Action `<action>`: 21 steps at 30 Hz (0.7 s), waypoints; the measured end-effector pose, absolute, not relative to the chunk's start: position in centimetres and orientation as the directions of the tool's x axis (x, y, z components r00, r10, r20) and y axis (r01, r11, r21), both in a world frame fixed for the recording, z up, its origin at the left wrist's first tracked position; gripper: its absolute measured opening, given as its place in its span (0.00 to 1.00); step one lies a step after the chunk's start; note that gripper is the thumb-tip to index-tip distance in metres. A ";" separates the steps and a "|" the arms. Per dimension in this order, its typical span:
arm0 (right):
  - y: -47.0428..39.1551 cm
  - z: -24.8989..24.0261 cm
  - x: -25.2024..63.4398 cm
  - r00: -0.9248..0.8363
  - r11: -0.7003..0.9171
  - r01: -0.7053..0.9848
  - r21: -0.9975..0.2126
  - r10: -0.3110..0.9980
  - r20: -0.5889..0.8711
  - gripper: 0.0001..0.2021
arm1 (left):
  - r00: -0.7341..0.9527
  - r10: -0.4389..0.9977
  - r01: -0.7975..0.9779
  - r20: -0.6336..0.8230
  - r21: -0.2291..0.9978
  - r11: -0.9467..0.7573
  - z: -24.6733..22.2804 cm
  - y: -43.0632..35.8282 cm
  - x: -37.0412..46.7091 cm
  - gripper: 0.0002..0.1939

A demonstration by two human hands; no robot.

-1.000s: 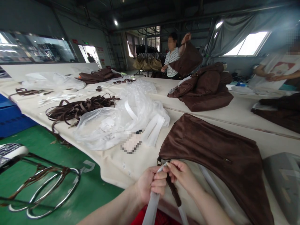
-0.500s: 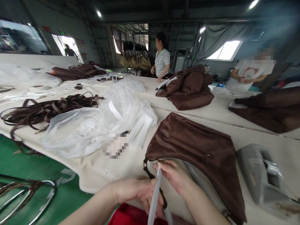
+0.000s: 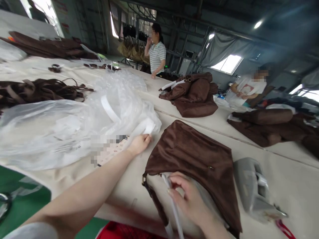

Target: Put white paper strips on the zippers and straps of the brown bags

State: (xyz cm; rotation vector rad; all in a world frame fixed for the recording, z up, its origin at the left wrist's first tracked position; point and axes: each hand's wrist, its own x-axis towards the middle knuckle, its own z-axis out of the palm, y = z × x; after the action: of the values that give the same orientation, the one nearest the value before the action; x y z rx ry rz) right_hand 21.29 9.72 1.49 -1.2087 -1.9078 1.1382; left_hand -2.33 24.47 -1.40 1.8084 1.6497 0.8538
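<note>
A brown bag [image 3: 191, 149] lies flat on the pale table, its strap with a metal ring curving down at the left. My right hand [image 3: 185, 196] is at the bag's opening, thumb and fingers curled beside a narrow white strip [image 3: 174, 212] that hangs toward me. My left hand [image 3: 141, 143] reaches forward, its fingers closed at the end of white strips [image 3: 147, 126] lying on the clear plastic [image 3: 117, 106]. What its fingertips pinch is partly hidden.
A grey tape dispenser [image 3: 251, 186] stands right of the bag. Brown bags [image 3: 194, 96] are piled farther back, more at the far right. Brown straps [image 3: 37, 91] lie at left. Two people stand across the table [image 3: 286, 169].
My left hand has left the narrow strip near my lap and moved forward to the white strips. My right hand stays near the bag's opening. The camera view has shifted and tilted.
</note>
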 end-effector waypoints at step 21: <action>18.9 10.3 32.8 0.065 0.119 0.907 -0.404 0.908 0.414 0.15 | 0.124 0.988 0.706 0.086 0.692 -0.149 -2.6 25.5 -3.7 0.18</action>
State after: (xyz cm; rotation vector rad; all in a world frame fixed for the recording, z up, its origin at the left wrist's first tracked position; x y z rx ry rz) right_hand 32.78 18.94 10.32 -1.7588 -1.8114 0.0014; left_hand -3.74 25.50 -2.56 1.9160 1.6315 0.7540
